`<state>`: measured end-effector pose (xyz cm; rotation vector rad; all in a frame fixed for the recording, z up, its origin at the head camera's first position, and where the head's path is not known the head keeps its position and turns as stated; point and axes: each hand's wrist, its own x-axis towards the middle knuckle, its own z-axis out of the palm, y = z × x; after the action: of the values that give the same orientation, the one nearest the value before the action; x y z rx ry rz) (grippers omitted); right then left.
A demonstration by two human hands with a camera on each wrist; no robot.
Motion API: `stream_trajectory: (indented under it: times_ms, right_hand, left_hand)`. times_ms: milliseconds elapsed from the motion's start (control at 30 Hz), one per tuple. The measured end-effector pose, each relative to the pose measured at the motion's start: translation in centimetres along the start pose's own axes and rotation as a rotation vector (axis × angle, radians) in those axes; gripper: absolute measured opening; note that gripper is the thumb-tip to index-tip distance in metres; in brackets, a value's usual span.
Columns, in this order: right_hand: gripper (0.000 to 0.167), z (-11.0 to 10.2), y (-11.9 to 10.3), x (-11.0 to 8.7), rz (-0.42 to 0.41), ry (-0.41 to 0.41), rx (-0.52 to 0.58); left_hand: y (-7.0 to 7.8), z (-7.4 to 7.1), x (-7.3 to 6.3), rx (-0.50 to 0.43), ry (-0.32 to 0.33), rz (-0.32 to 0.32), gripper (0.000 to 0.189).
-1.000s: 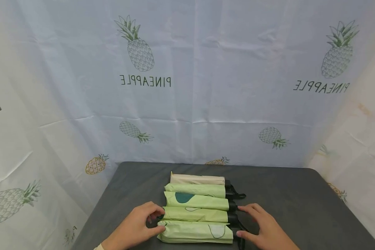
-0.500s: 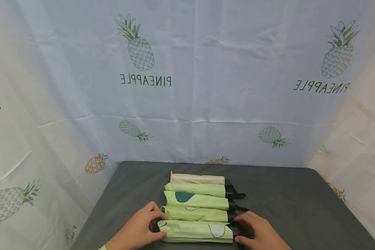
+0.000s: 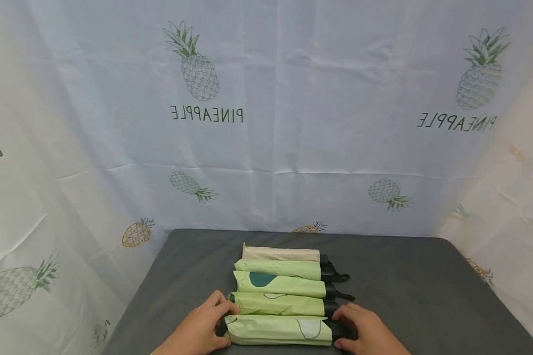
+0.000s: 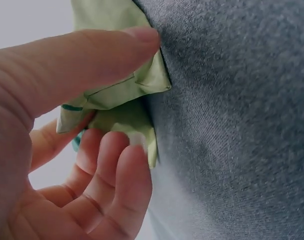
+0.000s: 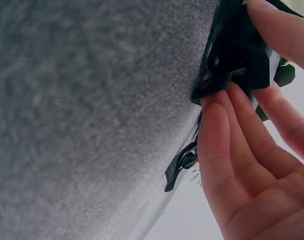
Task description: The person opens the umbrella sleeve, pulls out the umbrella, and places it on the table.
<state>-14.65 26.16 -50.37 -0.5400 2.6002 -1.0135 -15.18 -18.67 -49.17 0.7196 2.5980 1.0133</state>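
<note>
Folded umbrellas in fabric sleeves lie side by side on a dark grey table. The nearest, a pale green umbrella (image 3: 275, 329), has a hand at each end. My left hand (image 3: 201, 324) grips its sleeved left end, thumb on the near side and curled fingers beyond. In the left wrist view the thumb lies along the green sleeve (image 4: 111, 95). My right hand (image 3: 365, 327) holds the other end by the black handle (image 5: 249, 65), thumb and fingers on opposite sides. Just behind lies another green umbrella (image 3: 284, 304), close to the fingertips of both hands.
Farther back are a green umbrella with a dark teal patch (image 3: 288, 286), a plain green one (image 3: 280, 268) and a cream one (image 3: 280, 253). Black wrist straps (image 3: 345, 297) trail to the right. A pineapple-print curtain (image 3: 266, 148) hangs behind the table (image 3: 408, 281).
My right hand has come left and nearer, closing on the handle end of the nearest umbrella. My left hand has shifted slightly nearer around the sleeved end. The umbrellas stay almost in place.
</note>
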Motion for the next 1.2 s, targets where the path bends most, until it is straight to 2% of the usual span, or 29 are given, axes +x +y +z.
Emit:
stream_trajectory:
  times_ms: [267,467,600,733,867,933,1000,1133,1200]
  right_hand:
    - [0.039,0.0,-0.2,0.2,-0.003,-0.025,0.022]
    - [0.039,0.2,-0.1,0.0,-0.073,-0.001,-0.027]
    - [0.040,0.2,-0.3,-0.4,-0.073,0.021,-0.014]
    - [0.042,-0.5,-0.8,-1.0,-0.058,0.049,0.020]
    - [0.041,-1.5,-1.5,-1.1,-0.076,0.116,0.024]
    - [0.040,-2.1,-1.9,-1.0,-0.084,0.159,0.022]
    - [0.040,-2.7,-2.3,-0.7,-0.078,0.193,0.040]
    - [0.043,-4.0,-2.8,0.1,-0.052,0.201,0.133]
    - [0.045,-4.5,-3.0,0.5,-0.039,0.188,0.187]
  left_hand:
    - [0.3,0.5,-0.1,0.035,-0.017,-0.023,0.051]
    - [0.5,1.0,0.0,0.103,0.034,0.015,0.040]
    - [0.6,1.0,0.0,0.089,0.058,0.027,0.039]
    - [1.1,0.3,0.1,0.078,0.115,0.035,0.042]
    - [1.8,-1.1,0.7,0.052,0.180,0.077,0.045]
    - [2.1,-2.0,1.2,-0.005,0.183,0.087,0.045]
    - [2.2,-2.8,1.7,-0.120,0.145,0.096,0.042]
    - [1.6,-4.1,3.0,-0.496,-0.009,0.085,0.041]
    - [1.3,-4.5,3.5,-0.662,-0.065,0.082,0.045]
